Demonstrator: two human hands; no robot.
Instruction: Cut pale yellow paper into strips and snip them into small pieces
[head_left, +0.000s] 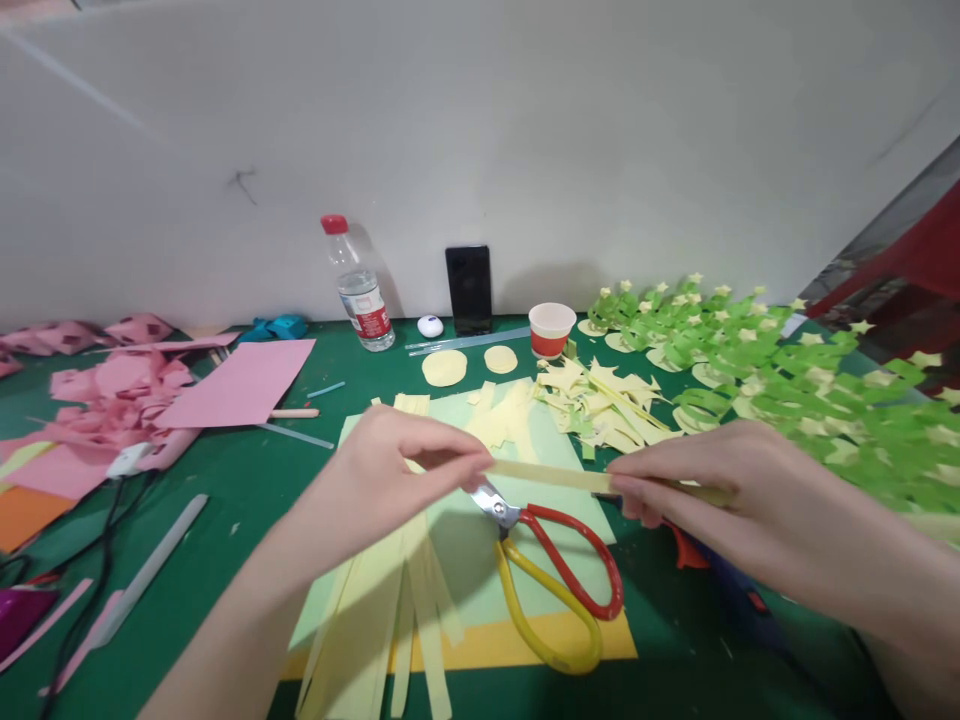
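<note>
Fingers of the left hand [382, 470] are pinching a pale-yellow paper strip [551, 475] at frame centre; those of the right hand [716, 465] are gripping it right of centre. The strip is spanning the gap between them, above scissors [499, 509] lying on a light-green sheet [466, 545]. Loose yellow strips [424, 620] are lying at lower centre. Cut scraps [607, 400] are forming a heap right of centre, below a red-and-white cup [550, 340]. Green star-topped pieces [795, 390] are filling the right side; a pink sheet [240, 383] is lying at left. A bottle [364, 300] is standing left of centre.
</note>
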